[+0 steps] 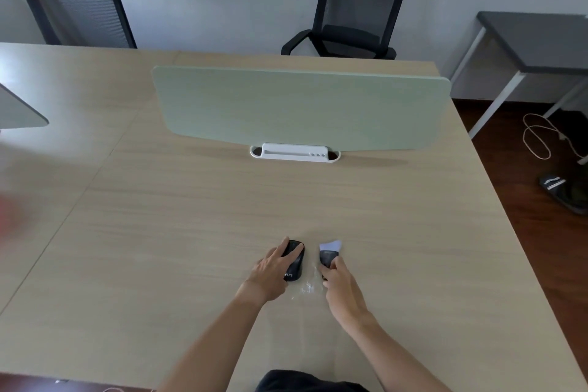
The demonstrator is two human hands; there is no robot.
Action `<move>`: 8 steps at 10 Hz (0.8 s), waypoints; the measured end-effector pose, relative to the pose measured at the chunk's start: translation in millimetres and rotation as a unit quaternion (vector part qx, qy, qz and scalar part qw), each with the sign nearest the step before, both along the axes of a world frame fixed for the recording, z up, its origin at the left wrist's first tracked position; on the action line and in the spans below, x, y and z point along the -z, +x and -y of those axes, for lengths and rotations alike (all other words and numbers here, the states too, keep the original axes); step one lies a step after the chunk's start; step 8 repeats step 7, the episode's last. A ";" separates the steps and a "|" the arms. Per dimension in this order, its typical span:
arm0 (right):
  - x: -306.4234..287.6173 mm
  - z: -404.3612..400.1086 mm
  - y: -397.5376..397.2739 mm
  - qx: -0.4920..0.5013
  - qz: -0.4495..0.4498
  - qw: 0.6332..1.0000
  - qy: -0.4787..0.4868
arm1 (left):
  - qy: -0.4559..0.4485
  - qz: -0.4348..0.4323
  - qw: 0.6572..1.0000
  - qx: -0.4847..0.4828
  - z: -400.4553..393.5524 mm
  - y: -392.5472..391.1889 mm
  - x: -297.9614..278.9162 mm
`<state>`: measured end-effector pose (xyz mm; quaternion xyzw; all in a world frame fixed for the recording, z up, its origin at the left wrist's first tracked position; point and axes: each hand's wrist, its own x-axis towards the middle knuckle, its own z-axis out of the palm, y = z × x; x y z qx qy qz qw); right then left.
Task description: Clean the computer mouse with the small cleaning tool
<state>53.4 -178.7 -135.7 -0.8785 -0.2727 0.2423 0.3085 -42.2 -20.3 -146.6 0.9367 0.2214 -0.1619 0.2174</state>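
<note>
A black computer mouse (296,262) lies on the wooden desk (191,232) near its front middle. My left hand (270,270) rests over the mouse's left side, fingers curled on it. Just to the right, my right hand (342,286) grips a small cleaning tool (329,253) with a dark body and a pale lavender tip that points away from me. The tool is apart from the mouse, a short gap between them. A crumpled clear plastic wrapper (307,288) lies on the desk between my hands.
A pale green divider panel (302,105) stands across the desk behind a white holder (294,153). Two black mesh chairs (356,13) stand at the far side. A grey side table (534,41), a white cable and a black slipper (563,192) are on the right.
</note>
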 end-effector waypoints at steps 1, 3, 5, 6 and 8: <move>7.2 0.2 -0.9 -0.008 0.007 1.000 -0.002 | 0.006 0.005 1.000 0.000 3.0 2.7 0.2; 9.1 3.2 3.1 -0.066 0.081 0.994 -0.042 | -0.058 0.035 0.997 -0.047 3.2 -0.1 1.5; -62.2 36.2 14.6 0.008 0.135 0.981 0.137 | -0.057 0.097 0.975 -0.194 -2.5 -30.4 22.6; -149.7 65.9 27.3 0.095 0.180 0.940 0.273 | 0.002 0.143 0.976 -0.163 -2.1 -44.2 41.0; -226.1 96.8 50.7 0.149 0.217 0.916 0.304 | 0.062 0.165 0.975 -0.136 -14.1 -55.0 60.4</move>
